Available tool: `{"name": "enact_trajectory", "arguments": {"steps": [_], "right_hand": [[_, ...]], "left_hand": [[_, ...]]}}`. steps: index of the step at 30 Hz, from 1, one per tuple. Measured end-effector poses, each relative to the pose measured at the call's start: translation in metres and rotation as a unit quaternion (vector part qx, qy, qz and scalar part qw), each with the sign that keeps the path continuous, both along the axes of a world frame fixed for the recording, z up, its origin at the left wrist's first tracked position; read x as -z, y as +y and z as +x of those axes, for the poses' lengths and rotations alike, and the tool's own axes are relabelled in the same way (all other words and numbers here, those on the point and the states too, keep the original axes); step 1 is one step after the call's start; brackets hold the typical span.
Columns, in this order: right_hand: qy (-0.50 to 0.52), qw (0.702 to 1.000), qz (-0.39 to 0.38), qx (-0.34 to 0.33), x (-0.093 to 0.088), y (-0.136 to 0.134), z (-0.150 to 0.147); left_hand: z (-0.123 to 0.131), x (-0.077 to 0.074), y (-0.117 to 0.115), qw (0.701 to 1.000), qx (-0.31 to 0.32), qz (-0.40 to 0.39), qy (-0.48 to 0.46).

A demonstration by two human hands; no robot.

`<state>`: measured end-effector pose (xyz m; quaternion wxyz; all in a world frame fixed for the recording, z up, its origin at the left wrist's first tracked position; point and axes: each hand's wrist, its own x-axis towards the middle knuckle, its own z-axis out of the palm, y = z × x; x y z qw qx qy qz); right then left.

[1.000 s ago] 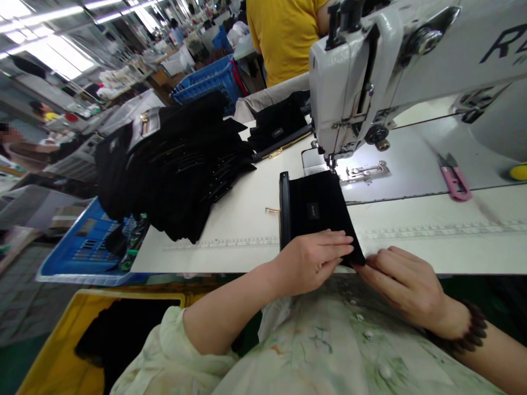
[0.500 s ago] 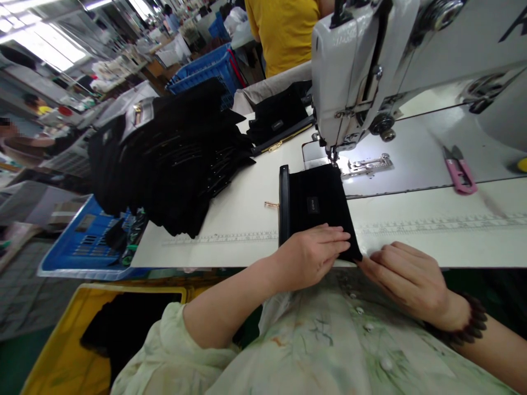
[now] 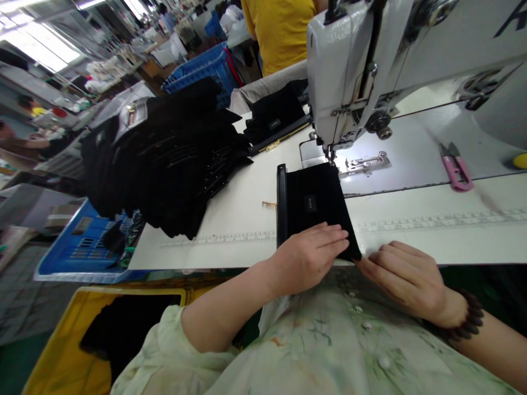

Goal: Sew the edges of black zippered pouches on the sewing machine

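Observation:
A black zippered pouch [image 3: 304, 181] with a small label lies on the table, its far right corner under the needle [image 3: 330, 156] of a sewing machine [image 3: 341, 71]. Its zipper edge, with a gold pull [image 3: 269, 204], faces left. My left hand [image 3: 313, 253] rests with fingers stretched flat on the pouch's near part. At the near right corner, my right hand [image 3: 405, 280] pinches the pouch between thumb and finger, the other fingers curled in. The underside of the pouch is hidden.
A big pile of black pieces [image 3: 164, 159] covers the table's left, with another black pouch [image 3: 275, 118] behind. Pink thread snips [image 3: 457, 170] lie right. A blue crate [image 3: 61, 258] and yellow bin [image 3: 53, 351] stand lower left; a person in yellow [image 3: 280, 33] is beyond.
The whole view has shifted slightly. Both hands keep their places on the pouch, and the pouch stays under the needle with no clear movement.

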<state>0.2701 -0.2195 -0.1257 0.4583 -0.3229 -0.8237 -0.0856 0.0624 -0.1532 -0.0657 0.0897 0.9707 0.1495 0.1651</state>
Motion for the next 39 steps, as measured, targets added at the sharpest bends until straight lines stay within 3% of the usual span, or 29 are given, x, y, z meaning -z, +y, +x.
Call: {"name": "enact_trajectory", "arguments": {"steps": [17,28,32,39], "right_hand": [[0.008,1.000,-0.011,0.011,-0.001,-0.001,0.000],[0.028,0.998,-0.030,0.051,-0.005,-0.004,0.000],[0.019,0.996,-0.047,0.075,-0.005,-0.005,-0.002],[0.000,0.998,-0.051,0.039,-0.015,-0.004,0.000]], "left_hand": [[0.000,0.003,-0.003,0.996,0.006,0.061,0.060],[0.003,0.008,-0.004,0.980,0.017,0.191,0.046],[0.003,0.006,-0.005,0.976,0.025,0.205,0.065],[0.008,-0.006,-0.006,0.976,0.033,0.207,0.063]]}}
